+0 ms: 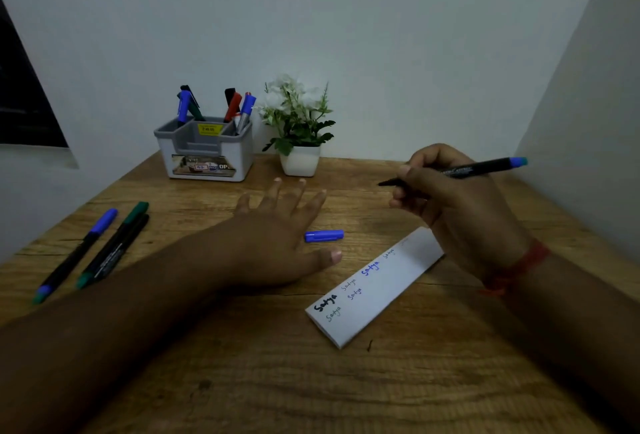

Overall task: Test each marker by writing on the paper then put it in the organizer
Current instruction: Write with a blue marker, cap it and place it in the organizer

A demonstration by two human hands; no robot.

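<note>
A: Where's the marker?

B: I see the uncapped marker (460,170) in the right hand (450,198), held off the desk, above the far end of the paper (374,286). Fingers curled round the barrel near the tip, thumb pinching it. Tip points left, blue end points right.

A: Cap?

B: Blue cap (324,235) lies on the wooden desk (311,381), between the two hands, just beyond the left thumb. I can't tell if they touch.

A: Left hand?

B: Left hand (277,239) is palm down over the desk, fingers straight and spread, holding nothing.

A: Paper?

B: Folded white strip, lying diagonally near the right wrist. Handwritten words on it in black and blue, some faint.

A: Organizer?

B: Grey-white organizer (207,153) at the back by the wall. I see several markers standing in it: blue, green and black at left, red, black and blue at right. Potted plant (298,128) just to its right.

A: Anything else?

B: Three capped markers (100,250) lie at the left edge of the desk: blue, green, black, side by side. Red thread (516,270) on the right wrist.
</note>
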